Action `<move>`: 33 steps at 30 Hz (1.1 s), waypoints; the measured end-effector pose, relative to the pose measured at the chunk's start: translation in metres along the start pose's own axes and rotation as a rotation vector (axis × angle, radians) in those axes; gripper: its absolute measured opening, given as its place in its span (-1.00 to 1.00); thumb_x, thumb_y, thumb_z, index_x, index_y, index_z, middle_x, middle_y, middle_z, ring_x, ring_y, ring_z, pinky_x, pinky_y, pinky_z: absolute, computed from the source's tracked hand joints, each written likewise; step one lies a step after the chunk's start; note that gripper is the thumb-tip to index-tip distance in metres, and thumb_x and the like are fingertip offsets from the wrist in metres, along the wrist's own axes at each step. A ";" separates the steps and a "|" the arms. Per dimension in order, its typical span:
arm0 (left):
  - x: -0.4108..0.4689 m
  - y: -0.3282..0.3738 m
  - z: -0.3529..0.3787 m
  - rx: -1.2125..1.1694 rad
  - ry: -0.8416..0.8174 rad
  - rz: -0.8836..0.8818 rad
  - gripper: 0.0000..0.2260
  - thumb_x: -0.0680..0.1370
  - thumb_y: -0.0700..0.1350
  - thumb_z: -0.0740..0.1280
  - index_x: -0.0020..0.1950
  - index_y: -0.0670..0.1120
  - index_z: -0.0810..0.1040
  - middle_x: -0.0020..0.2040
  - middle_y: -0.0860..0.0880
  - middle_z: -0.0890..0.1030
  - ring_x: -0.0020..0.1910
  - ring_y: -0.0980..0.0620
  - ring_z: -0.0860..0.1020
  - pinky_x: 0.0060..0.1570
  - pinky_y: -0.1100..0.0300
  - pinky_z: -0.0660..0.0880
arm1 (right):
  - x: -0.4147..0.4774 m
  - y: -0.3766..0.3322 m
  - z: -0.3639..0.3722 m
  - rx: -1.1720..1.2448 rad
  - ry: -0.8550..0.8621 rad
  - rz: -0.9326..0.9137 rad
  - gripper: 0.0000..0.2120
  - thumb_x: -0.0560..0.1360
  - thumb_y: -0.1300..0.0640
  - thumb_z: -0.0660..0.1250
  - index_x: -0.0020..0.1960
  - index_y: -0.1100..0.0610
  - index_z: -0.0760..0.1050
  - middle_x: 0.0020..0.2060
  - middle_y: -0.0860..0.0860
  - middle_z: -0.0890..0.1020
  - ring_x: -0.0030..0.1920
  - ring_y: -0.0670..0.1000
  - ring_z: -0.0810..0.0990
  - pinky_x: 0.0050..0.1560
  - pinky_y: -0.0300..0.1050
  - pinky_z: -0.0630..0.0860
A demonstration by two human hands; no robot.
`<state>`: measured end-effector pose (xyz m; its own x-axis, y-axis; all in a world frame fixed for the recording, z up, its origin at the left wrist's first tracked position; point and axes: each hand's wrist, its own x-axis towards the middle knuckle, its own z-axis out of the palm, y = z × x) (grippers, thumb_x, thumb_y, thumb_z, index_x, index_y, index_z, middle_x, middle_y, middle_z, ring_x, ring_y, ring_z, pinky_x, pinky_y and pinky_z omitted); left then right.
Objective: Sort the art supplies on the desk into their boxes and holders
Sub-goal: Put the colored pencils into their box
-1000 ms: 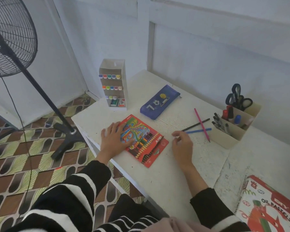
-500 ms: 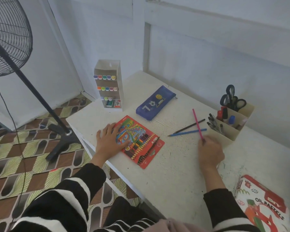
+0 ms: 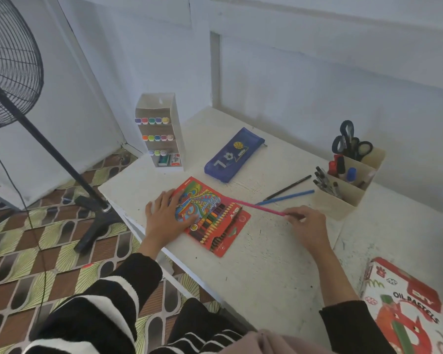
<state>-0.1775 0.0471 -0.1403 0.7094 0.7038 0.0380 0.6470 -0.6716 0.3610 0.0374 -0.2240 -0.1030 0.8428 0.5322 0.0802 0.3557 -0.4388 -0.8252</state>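
Observation:
A red box of coloured pencils (image 3: 219, 221) lies on the white desk (image 3: 266, 264). My left hand (image 3: 165, 217) rests flat on the box's left end. My right hand (image 3: 306, 226) pinches one end of a pink pencil (image 3: 253, 206), whose other end points left over the box's top edge. A blue pencil (image 3: 285, 197) and a black pencil (image 3: 287, 188) lie loose on the desk behind it. A beige holder (image 3: 348, 192) with pens, markers and scissors stands at the right.
A white marker rack (image 3: 164, 131) stands at the desk's back left, with a blue pencil case (image 3: 232, 155) beside it. An oil pastels box (image 3: 407, 305) lies at the front right. A standing fan (image 3: 8, 62) is on the floor to the left.
My right hand picked up the pink pencil from beside the holder and carried it left towards the red box. My left hand stayed on the box.

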 end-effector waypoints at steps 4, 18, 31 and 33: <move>0.000 -0.002 0.000 -0.001 0.022 0.020 -0.23 0.35 0.46 0.08 0.47 0.11 0.21 0.45 0.06 0.24 0.46 -0.01 0.17 0.43 -0.18 0.02 | -0.004 0.010 -0.011 -0.149 -0.041 -0.049 -0.82 0.42 0.42 0.37 -0.08 0.22 0.66 -0.23 0.03 0.62 -0.22 -0.15 0.51 -0.18 -0.56 0.35; 0.000 0.001 -0.001 0.019 0.007 0.007 -0.25 0.37 0.42 0.10 0.49 0.11 0.19 0.47 0.05 0.22 0.47 -0.02 0.15 0.45 -0.18 -0.01 | -0.014 0.012 -0.020 -0.299 -0.042 0.014 -0.85 0.46 0.31 0.37 0.01 0.21 0.65 -0.11 0.11 0.65 -0.12 0.00 0.53 0.00 -0.24 0.38; -0.001 0.002 -0.001 0.016 0.009 0.003 -0.25 0.37 0.41 0.11 0.49 0.11 0.20 0.47 0.05 0.23 0.47 -0.02 0.16 0.45 -0.18 0.00 | -0.008 -0.036 0.083 -0.287 -0.169 -0.123 -0.81 0.47 0.08 0.39 0.07 0.06 0.64 -0.15 0.01 0.57 -0.05 0.02 0.51 -0.01 -0.05 0.47; -0.001 0.002 -0.002 0.008 0.020 0.001 -0.26 0.36 0.40 0.12 0.48 0.11 0.20 0.46 0.05 0.24 0.47 -0.02 0.16 0.45 -0.18 0.01 | -0.006 -0.038 0.093 -0.263 -0.128 -0.107 -0.82 0.46 0.06 0.40 0.03 0.08 0.65 -0.14 0.02 0.58 -0.03 0.05 0.49 0.01 0.02 0.45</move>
<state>-0.1776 0.0452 -0.1380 0.7043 0.7076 0.0572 0.6487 -0.6742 0.3531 -0.0187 -0.1428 -0.1238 0.7428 0.6653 0.0743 0.5464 -0.5384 -0.6416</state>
